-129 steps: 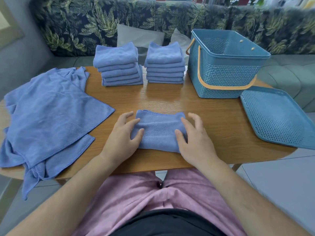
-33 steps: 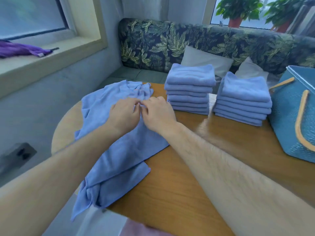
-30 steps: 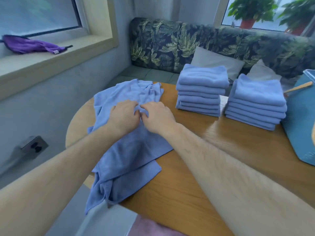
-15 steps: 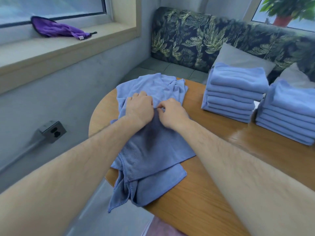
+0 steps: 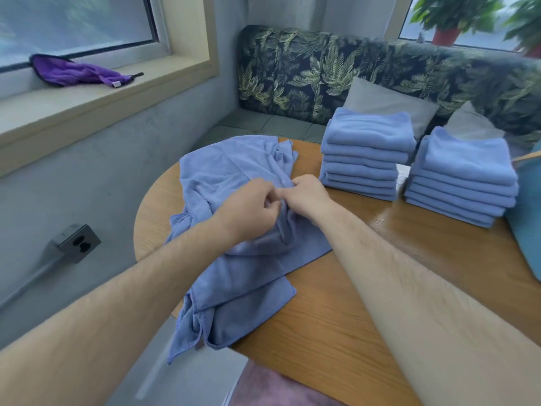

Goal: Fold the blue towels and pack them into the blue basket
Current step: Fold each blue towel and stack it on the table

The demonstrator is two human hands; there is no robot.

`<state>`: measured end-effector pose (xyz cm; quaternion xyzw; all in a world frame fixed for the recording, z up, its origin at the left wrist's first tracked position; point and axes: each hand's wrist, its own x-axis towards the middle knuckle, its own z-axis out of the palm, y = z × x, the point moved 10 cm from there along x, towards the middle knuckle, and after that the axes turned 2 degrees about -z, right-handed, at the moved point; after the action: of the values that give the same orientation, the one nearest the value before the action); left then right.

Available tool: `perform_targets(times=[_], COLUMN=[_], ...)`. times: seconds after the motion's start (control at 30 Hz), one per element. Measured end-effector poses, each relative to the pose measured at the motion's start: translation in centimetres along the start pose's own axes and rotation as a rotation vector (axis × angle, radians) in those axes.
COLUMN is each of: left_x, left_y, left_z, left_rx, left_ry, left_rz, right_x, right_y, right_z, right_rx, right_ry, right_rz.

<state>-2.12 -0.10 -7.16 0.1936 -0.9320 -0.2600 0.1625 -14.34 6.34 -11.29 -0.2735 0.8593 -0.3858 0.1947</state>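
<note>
A heap of unfolded blue towels (image 5: pixel 234 171) lies on the left part of the round wooden table (image 5: pixel 336 317), some hanging over its edge. My left hand (image 5: pixel 251 209) and my right hand (image 5: pixel 306 197) meet over the heap, each pinching the cloth of the top towel, which bunches up between them. Two stacks of folded blue towels stand at the back: the left stack (image 5: pixel 366 153) and the right stack (image 5: pixel 462 177). Only a sliver of the blue basket (image 5: pixel 527 212) with its tan handle shows at the right edge.
A leaf-patterned sofa (image 5: pixel 322 74) with grey cushions runs behind the table. A purple cloth (image 5: pixel 76 73) lies on the window sill at the left. A wall socket (image 5: pixel 77 243) sits on the grey wall below.
Since the folded towel lay before me, I have turned to the heap on the left. Over the last second both hands stayed together on the top towel and lifted its cloth slightly.
</note>
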Motion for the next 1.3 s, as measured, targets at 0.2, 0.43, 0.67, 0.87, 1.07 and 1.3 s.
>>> perform_targets(times=[0.2, 0.43, 0.67, 0.87, 1.07, 1.3], left_x=[0.4, -4.1, -9.0, -6.5, -5.8, -6.0], left_y=[1.3, 16.1, 22.8, 21.6, 20.4, 19.4], left_z=[4.7, 13.4, 19.7, 18.1, 17.5, 17.0], left_rx=[0.345, 0.083, 0.073, 0.123, 0.292, 0.26], left_ry=[-0.078, -0.268, -0.347, -0.249, -0.214, -0.135], left_rz=[-0.054, 0.205, 0.376, 0.333, 0.227, 0.198], right_x=[-6.8, -18.6, -26.4, -25.8, -25.8, -25.9], right_y=[2.7, 12.9, 22.8, 23.1, 23.8, 23.5], right_z=[-7.7, -16.4, -20.6, -17.9, -18.0, -17.7], right_rx=[0.042, 0.249, 0.17, 0.236, 0.244, 0.289], right_ry=[0.219, 0.457, 0.574, 0.415, 0.489, 0.494], right_rz=[-0.1, 0.026, 0.216, 0.148, 0.083, 0.021])
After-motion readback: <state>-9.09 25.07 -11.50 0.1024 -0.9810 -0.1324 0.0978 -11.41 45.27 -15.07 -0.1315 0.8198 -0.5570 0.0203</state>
